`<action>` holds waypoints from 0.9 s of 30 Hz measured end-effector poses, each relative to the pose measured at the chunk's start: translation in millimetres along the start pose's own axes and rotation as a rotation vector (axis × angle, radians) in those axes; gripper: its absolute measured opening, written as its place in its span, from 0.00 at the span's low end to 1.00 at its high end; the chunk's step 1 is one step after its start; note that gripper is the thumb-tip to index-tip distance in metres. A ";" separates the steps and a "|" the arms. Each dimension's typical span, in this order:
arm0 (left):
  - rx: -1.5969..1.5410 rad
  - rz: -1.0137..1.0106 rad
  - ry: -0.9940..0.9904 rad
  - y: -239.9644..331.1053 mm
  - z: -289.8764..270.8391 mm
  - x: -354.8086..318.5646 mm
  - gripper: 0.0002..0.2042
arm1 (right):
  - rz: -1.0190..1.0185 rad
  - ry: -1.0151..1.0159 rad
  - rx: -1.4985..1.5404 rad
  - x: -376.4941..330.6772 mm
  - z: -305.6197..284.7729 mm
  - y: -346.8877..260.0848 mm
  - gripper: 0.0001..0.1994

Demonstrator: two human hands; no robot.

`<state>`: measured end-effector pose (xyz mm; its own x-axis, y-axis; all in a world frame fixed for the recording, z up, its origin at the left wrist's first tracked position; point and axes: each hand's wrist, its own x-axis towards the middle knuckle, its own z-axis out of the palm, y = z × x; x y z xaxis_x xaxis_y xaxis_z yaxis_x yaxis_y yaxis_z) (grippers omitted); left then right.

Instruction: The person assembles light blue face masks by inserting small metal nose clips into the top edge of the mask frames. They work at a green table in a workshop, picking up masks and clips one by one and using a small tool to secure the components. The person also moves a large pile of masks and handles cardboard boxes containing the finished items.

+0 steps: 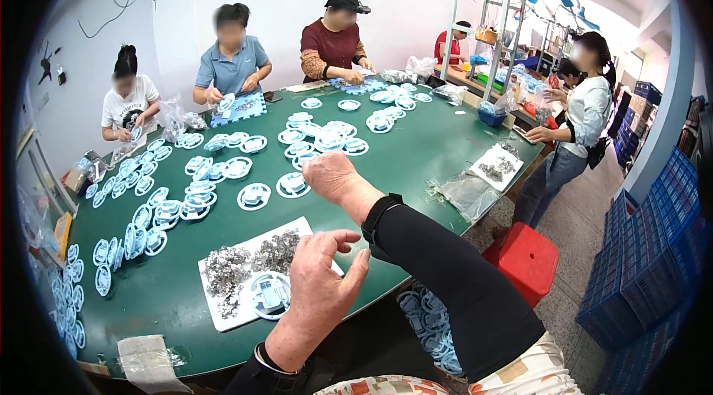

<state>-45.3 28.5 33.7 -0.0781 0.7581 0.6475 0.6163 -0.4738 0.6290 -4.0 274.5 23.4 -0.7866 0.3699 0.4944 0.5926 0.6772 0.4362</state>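
Observation:
My left hand (319,276) hovers over the near edge of a white tray (301,229), fingers apart and thumb spread from them. Beneath it, a round light-blue plastic part with a white rim (269,294) lies on the tray. Small silvery metal pieces (227,272) are heaped beside that part. My right hand (340,181) reaches farther out, over the edge of a pile of similar round blue parts (327,135). Its fingers bend down and are mostly hidden, so any grip does not show. A single blue part (292,185) lies just below it.
More round parts (167,211) are strewn along the left of the green table (178,276). Several people work around the table. At right are a red stool (522,265), stacked blue crates (646,246) and another tray of metal pieces (496,167). Beneath the table edge, blue parts (431,328) are gathered.

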 end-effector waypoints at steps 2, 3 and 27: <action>-0.007 -0.046 0.008 -0.7 5.2 3.4 0.16 | -0.032 -0.006 -0.010 -0.5 -4.2 -5.3 0.03; -0.018 -0.066 0.002 -0.9 7.7 5.3 0.17 | -0.023 -0.003 -0.012 -0.3 -6.9 -7.3 0.03; 0.175 0.201 0.004 -18.0 -39.1 14.9 0.06 | -0.022 -0.285 0.270 19.2 -57.2 -95.0 0.04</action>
<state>-88.2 30.8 48.9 0.0564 0.6546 0.7539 0.7462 -0.5293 0.4038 -65.5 180.9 34.5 -0.8375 0.4900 0.2419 0.5383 0.8158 0.2115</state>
